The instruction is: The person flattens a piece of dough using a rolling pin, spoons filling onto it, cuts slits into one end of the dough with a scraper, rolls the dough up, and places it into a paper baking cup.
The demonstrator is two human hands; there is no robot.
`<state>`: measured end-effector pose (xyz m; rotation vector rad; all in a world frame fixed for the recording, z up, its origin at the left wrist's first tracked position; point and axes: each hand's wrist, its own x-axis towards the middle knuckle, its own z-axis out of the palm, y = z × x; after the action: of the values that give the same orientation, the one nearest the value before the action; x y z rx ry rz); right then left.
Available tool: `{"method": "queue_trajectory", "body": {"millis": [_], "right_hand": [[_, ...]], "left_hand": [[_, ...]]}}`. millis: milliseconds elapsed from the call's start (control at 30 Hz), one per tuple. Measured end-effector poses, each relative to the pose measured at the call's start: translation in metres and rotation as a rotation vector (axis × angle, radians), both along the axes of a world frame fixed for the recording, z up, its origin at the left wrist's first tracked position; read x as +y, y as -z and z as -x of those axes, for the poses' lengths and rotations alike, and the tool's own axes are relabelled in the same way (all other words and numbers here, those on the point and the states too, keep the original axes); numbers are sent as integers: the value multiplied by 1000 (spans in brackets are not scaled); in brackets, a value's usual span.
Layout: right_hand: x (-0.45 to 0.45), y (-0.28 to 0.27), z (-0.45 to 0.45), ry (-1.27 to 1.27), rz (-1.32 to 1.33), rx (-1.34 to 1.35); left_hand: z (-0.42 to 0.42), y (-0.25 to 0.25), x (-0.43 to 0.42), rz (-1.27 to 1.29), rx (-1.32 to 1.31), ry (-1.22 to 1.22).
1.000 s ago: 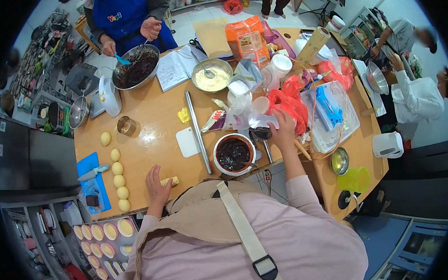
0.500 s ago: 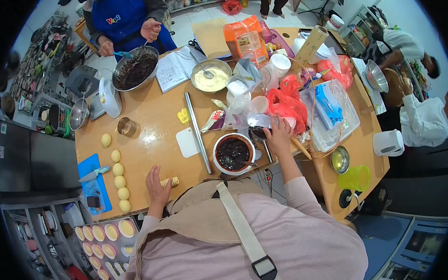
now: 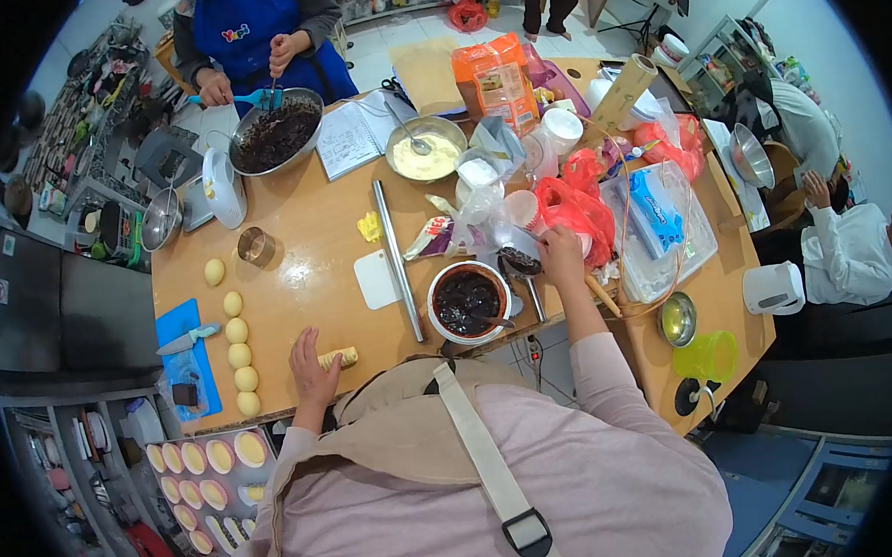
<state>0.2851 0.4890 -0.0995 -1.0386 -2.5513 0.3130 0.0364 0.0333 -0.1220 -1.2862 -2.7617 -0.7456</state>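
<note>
My left hand (image 3: 314, 369) lies on the table near its front edge with the fingers stretched out. Just right of it is a short, pale yellow ridged dough roll (image 3: 338, 359). My right hand (image 3: 563, 260) has its fingers drawn together at the edge of a small container of dark bits (image 3: 521, 262); what exactly they pinch is hidden. A white tub of dark brown filling (image 3: 468, 302), with a spoon in it, stands left of that hand. Round pale dough balls (image 3: 236, 330) form a row at the left.
A metal tube (image 3: 397, 261) and white scraper (image 3: 375, 281) lie mid-table. A blue board (image 3: 183, 340) carries a knife (image 3: 190, 339). Red plastic bags (image 3: 578, 218) crowd the right. Opposite, a person in a blue apron (image 3: 256, 38) stirs a bowl of dark mixture (image 3: 279, 136).
My right hand's fingers have drawn together at the small dark container, which now looks tilted. My left hand stays put. The person opposite now holds the spatula down in the bowl.
</note>
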Motion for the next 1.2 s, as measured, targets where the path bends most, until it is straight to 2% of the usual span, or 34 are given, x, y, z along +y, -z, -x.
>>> {"method": "queue_trajectory", "body": {"millis": [133, 333, 400, 467, 567, 633, 667, 700, 733, 767, 833, 900, 1033, 1133, 1200], "right_hand": [[0, -15, 4, 8, -102, -67], [15, -26, -11, 163, -191, -188], [12, -50, -11, 310, -135, -45], [3, -77, -5, 215, -210, 201], [-44, -130, 39, 32, -93, 443], [-79, -138, 77, -124, 67, 516], [-103, -143, 96, -234, 38, 438], [-134, -148, 115, -272, 162, 358], [-159, -137, 135, -312, 405, 334], [-177, -101, 156, -362, 305, 229], [-221, -86, 184, -514, 391, 47], [-241, -36, 209, -595, 325, -21], [-263, -14, 232, -567, 233, -21], [-268, -13, 228, -614, 250, 134], [-271, -7, 211, -619, 364, 85]], "left_hand": [[3, -2, -3, -4, -5, -11], [14, 4, -19, -1, -26, -6], [19, 0, -24, -15, -44, 31], [23, -3, -30, -7, -78, 55], [30, -3, -39, 35, -148, 120], [34, -4, -42, 54, -192, 190], [36, -2, -45, 49, -210, 211], [39, 2, -48, 42, -228, 234], [40, 6, -50, 35, -245, 258], [40, 9, -52, 54, -257, 247], [39, 12, -56, 92, -277, 225], [44, 20, -61, 60, -241, 285], [44, 24, -68, -27, -323, 288], [43, 19, -73, 4, -595, 135], [48, 25, -77, 46, -646, 148]]}}
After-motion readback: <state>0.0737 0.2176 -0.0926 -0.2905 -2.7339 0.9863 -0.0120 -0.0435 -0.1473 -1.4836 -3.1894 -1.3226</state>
